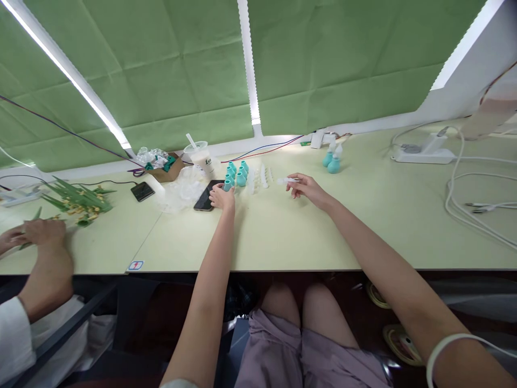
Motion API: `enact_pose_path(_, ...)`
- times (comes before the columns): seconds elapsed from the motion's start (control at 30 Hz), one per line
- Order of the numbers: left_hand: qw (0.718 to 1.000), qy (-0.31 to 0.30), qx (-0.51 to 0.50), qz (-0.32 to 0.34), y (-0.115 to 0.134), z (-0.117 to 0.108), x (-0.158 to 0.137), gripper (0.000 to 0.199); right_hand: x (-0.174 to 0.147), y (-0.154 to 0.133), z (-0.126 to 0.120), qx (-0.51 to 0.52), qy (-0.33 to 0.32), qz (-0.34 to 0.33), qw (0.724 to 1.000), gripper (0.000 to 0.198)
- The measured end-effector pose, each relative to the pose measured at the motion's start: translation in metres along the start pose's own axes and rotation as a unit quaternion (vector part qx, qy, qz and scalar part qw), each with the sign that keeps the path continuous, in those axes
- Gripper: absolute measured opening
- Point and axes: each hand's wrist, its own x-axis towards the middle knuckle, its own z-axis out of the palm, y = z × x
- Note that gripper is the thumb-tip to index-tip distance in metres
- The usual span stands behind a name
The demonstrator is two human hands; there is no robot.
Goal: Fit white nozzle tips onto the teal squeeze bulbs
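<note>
My left hand [223,198] is closed around a teal rubber bulb [227,185], the nearest one of a small group. Two short rows of similar teal bulbs [241,178] stand just beyond it, open ends up. Pinched in the fingers of my right hand [306,189] is a small translucent plastic nozzle [285,181], pointing left above the table. Between my hands lie strips of small whitish plastic pieces [252,182], too small to make out in detail. Farther back on the right, two teal bulbs [333,165] stand with translucent tips fitted on top.
A dark phone [207,196] lies beside my left hand. Behind it are a drink cup [199,156], crumpled plastic [181,188] and a cardboard box [167,171]. A power strip [424,155] with white cables sits right. At left, another person's hands [42,231] are near yellow-flowered stems [76,199].
</note>
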Motion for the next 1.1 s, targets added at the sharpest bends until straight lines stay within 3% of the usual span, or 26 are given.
enact_pose_path(0.23,0.996,0.068,-0.041,0.048,-0.002,0.004,0.003,0.028,-0.004,-0.006,0.000,0.010,-0.004,0.002,1.000,0.038)
enact_pose_path(0.33,0.973,0.093,-0.148,0.150,0.001,0.002,0.003,0.025,-0.005,-0.009,-0.001,0.008,-0.007,0.014,1.000,0.042)
enact_pose_path(0.47,0.899,0.023,-0.256,0.354,0.012,0.005,-0.015,0.021,-0.006,-0.010,-0.001,0.022,-0.012,0.023,0.999,0.046)
enact_pose_path(0.63,0.840,-0.100,-0.179,0.503,0.024,0.010,-0.058,0.025,-0.003,-0.008,-0.002,0.061,-0.019,0.018,0.998,0.046)
enact_pose_path(0.8,0.819,-0.197,-0.133,0.522,0.027,0.008,-0.075,0.028,0.001,-0.004,-0.005,0.043,0.045,-0.008,0.998,0.045)
enact_pose_path(0.9,0.806,-0.239,-0.128,0.526,0.029,0.007,-0.076,0.026,0.002,-0.004,-0.006,0.005,0.044,-0.019,0.999,0.044)
enact_pose_path(1.1,0.814,-0.247,-0.149,0.503,0.030,0.009,-0.075,0.024,0.000,-0.005,-0.004,-0.078,0.033,-0.060,0.995,0.043)
